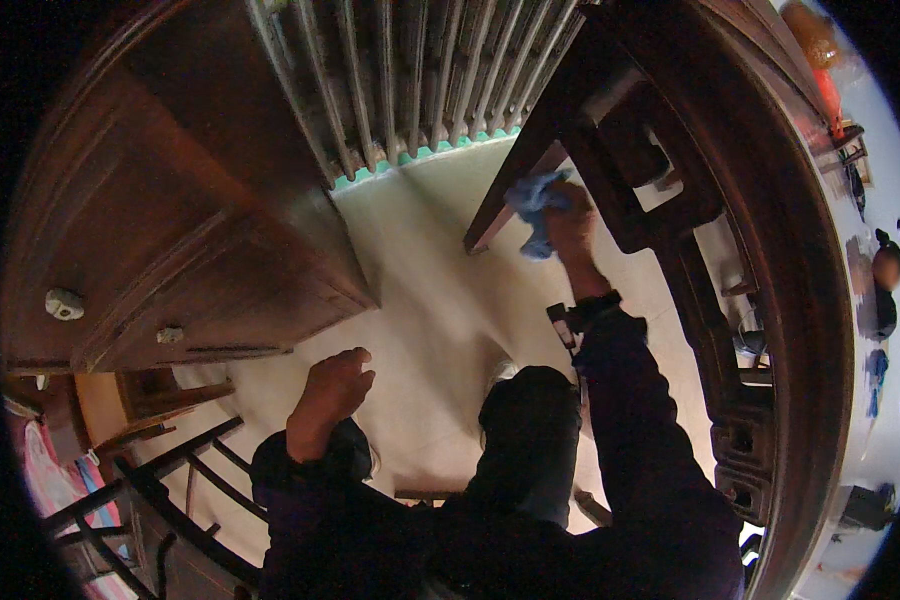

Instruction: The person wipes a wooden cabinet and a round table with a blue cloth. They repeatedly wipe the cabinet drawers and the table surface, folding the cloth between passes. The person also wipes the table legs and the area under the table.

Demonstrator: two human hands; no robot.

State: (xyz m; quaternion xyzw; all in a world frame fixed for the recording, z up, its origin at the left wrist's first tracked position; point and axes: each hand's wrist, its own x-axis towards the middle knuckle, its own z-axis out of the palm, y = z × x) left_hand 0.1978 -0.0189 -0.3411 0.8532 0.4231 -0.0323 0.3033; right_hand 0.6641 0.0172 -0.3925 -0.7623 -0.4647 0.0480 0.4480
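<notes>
My right hand (574,225) is wrapped round a crumpled blue cloth (536,208). The cloth lies against the lower part of a dark wooden table leg (500,205); some of the fingers are hidden by it. A dark strap circles the right wrist. Over the floor on the left, my left hand (332,392) hangs with its fingers loosely curled in and nothing visible in them. It is apart from the dark wooden cabinet (185,250) to its upper left.
Metal bars of a radiator (420,80) stand at the far side. A carved fretwork apron (695,290) runs along the dark table (810,330) at right. Black curved chair rails (160,490) are at lower left. My knee (530,430) is above the pale floor (420,270).
</notes>
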